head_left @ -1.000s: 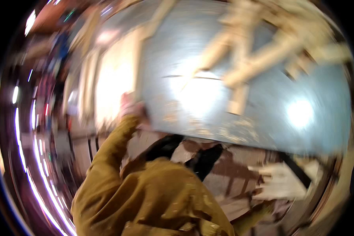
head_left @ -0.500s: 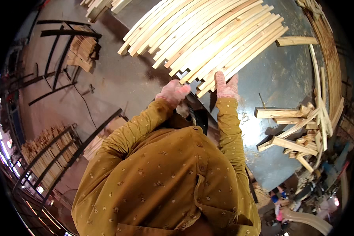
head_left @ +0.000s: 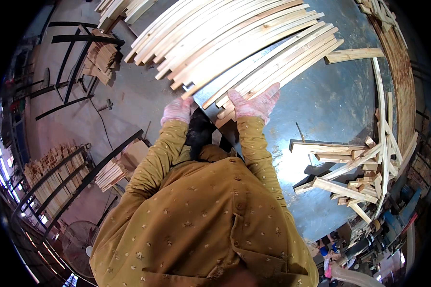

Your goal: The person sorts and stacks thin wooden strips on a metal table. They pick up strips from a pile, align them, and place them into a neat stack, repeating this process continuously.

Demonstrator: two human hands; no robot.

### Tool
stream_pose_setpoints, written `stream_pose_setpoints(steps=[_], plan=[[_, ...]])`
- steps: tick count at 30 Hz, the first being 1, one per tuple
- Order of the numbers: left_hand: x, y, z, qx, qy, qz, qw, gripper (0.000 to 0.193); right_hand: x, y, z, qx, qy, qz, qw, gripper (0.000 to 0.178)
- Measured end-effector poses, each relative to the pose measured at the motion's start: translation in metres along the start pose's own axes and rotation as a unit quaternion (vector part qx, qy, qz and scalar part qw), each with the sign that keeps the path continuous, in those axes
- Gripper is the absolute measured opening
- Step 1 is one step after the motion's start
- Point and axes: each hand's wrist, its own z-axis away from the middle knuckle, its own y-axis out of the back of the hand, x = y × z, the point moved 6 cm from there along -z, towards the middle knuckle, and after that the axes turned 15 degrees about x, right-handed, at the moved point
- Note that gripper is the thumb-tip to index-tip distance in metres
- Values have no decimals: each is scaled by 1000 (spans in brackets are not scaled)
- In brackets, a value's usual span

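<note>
A wide row of pale wooden strips (head_left: 210,45) lies side by side on a grey metal tabletop, their near ends stepped. A smaller group of strips (head_left: 287,64) lies to its right, a wedge of bare metal between the two. My left hand (head_left: 177,111), in a pale glove, is at the near end of the larger row's rightmost strip, its fingers curled against that end and partly hidden. My right hand (head_left: 255,103), gloved too, rests at the near ends of the smaller group. Its thumb and fingers are spread wide.
Short wood offcuts (head_left: 349,186) are heaped on the tabletop (head_left: 321,110) at right, beside long thin slats (head_left: 383,124). One loose piece (head_left: 353,55) lies farther back. On the left floor stand dark metal racks (head_left: 72,71), stacked wood (head_left: 57,177) and a fan (head_left: 80,244).
A gap has opened between the larger row and the right-hand strips. Both hands have moved left, the left one farther. My right hand's fingers have spread.
</note>
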Motion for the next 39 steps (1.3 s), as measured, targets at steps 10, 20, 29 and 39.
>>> stream_pose_setpoints(steps=[10, 20, 29, 39], plan=[[56, -6, 29, 69, -256, -150, 952, 52, 21, 3, -10, -12, 69, -3, 998, 139], [34, 184, 82, 239, -337, 174, 894, 24, 18, -6, -26, -24, 253, -31, 967, 107], [78, 409, 85, 173, -431, 678, 570, 33, -140, 145, -37, 66, 437, -448, 777, 86], [203, 379, -253, 241, -447, 344, 790, 103, -268, 17, 5, -313, 103, -369, 869, 45]])
